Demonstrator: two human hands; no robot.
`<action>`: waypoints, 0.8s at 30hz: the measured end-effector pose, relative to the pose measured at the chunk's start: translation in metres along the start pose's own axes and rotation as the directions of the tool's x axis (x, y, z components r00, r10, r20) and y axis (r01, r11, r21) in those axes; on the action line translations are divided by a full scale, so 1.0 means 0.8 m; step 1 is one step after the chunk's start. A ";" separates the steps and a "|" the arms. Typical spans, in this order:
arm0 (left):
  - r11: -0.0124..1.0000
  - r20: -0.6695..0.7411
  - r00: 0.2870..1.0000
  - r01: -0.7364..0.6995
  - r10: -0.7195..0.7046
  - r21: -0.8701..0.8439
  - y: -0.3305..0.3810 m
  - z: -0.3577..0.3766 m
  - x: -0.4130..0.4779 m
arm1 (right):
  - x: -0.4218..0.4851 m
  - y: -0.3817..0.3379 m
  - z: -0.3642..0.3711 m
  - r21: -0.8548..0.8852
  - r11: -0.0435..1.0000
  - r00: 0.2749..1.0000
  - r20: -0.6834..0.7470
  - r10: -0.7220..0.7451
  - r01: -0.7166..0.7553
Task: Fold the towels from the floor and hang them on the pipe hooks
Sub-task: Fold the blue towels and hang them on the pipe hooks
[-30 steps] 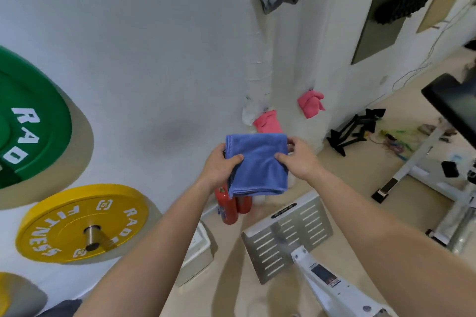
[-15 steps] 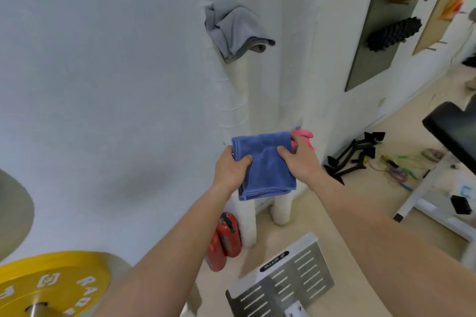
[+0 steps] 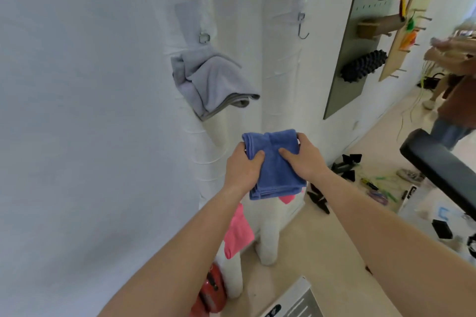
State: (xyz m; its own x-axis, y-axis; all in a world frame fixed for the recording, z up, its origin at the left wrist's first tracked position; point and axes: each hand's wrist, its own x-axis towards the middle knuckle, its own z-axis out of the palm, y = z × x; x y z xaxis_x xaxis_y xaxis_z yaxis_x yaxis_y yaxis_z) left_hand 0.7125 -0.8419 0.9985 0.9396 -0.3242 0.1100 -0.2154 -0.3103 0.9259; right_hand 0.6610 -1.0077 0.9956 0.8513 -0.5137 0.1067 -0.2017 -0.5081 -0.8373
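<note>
1. A folded blue terry towel (image 3: pixel 274 165) is held up between both hands, in front of two upright pipes wrapped in white, the left pipe (image 3: pixel 208 170) and the right pipe (image 3: pixel 280 72).
2. The towel's left edge is gripped by the left hand (image 3: pixel 243 167). The thumb is laid across the front face and the fingers are curled out of sight behind.
3. The upper right corner is gripped by the right hand (image 3: pixel 304 159). The thumb is pressed on the front and the fingers are wrapped behind the cloth.
4. A crumpled grey towel (image 3: pixel 213 82) is hung from a small metal hook (image 3: pixel 204 37) on the left pipe, above and to the left of the blue towel.
5. A curved metal hook (image 3: pixel 302 29) is fixed to the right pipe, well above the blue towel.
6. A pink towel (image 3: pixel 238 229) is hung low on the left pipe. A second pink cloth (image 3: pixel 287 198) is partly hidden behind the blue towel's lower edge.
7. A black knobbed roller (image 3: pixel 364 65) is mounted on a grey wall panel (image 3: pixel 342 90), and a black padded bench (image 3: pixel 438 165) is seen at the right.
</note>
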 end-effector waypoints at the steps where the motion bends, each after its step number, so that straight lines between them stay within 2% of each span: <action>1: 1.000 -0.009 1.000 -0.009 0.009 0.005 0.010 0.006 0.011 | 0.015 -0.001 -0.008 -0.005 1.000 1.000 -0.014 -0.013 0.013; 5: 0.998 -0.048 0.997 -0.065 0.066 0.012 0.049 0.033 0.056 | 0.076 -0.009 -0.044 -0.004 0.997 0.995 -0.061 -0.074 0.074; 11: 0.989 -0.152 0.978 -0.146 0.140 -0.027 0.134 0.078 0.114 | 0.162 -0.038 -0.112 0.103 0.985 0.987 -0.090 -0.130 0.139; 14: 0.978 -0.234 0.957 -0.195 0.173 -0.075 0.186 0.094 0.148 | 0.204 -0.066 -0.149 0.195 0.962 0.978 -0.129 -0.165 0.188; 19: 0.963 -0.361 0.903 -0.266 0.232 -0.045 0.249 0.095 0.211 | 0.258 -0.114 -0.190 0.297 0.907 0.950 -0.181 -0.254 0.299; 24: 0.960 -0.413 0.889 -0.261 0.199 -0.099 0.273 0.086 0.255 | 0.302 -0.141 -0.209 0.184 0.920 0.934 -0.166 -0.317 0.346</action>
State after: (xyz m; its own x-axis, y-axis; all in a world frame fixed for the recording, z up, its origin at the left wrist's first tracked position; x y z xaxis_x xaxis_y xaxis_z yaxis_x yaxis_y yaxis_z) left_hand 0.8390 -1.0372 1.1982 0.9020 0.0194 0.4312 -0.4257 -0.1254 0.8961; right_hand 0.8088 -1.1901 1.2053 0.7782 -0.4333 0.4546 0.1979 -0.5178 -0.8323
